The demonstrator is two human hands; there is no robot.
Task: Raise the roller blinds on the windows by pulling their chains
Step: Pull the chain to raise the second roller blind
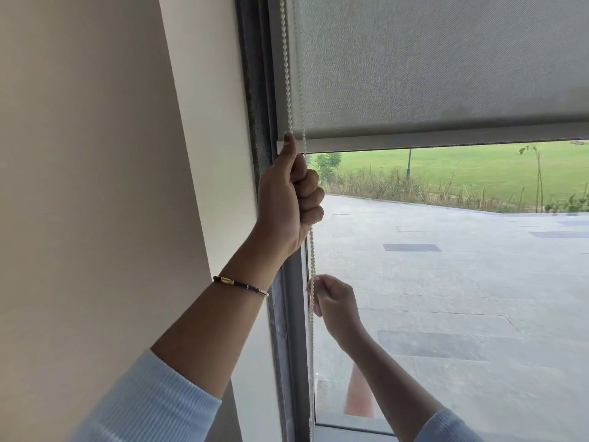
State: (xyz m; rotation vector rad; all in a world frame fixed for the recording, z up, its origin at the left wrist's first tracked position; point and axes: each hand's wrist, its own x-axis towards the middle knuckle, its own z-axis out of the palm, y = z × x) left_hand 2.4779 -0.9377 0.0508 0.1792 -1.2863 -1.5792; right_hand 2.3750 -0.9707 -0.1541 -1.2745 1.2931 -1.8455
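A grey roller blind [430,65] covers the upper part of the window, and its bottom bar [446,140] hangs about a third of the way down the frame. A white bead chain [287,68] runs down the window's left side in two strands. My left hand [288,199] is fisted around the chain just below the bar, thumb pointing up. Lower down, my right hand [334,304] pinches the chain between its fingertips. Both arms wear light blue sleeves, and the left wrist carries a thin bracelet.
A cream wall [111,186] fills the left half, meeting the dark window frame [259,106]. Through the glass [462,266] lie grey paving, a green lawn and an orange cone [358,393] low down.
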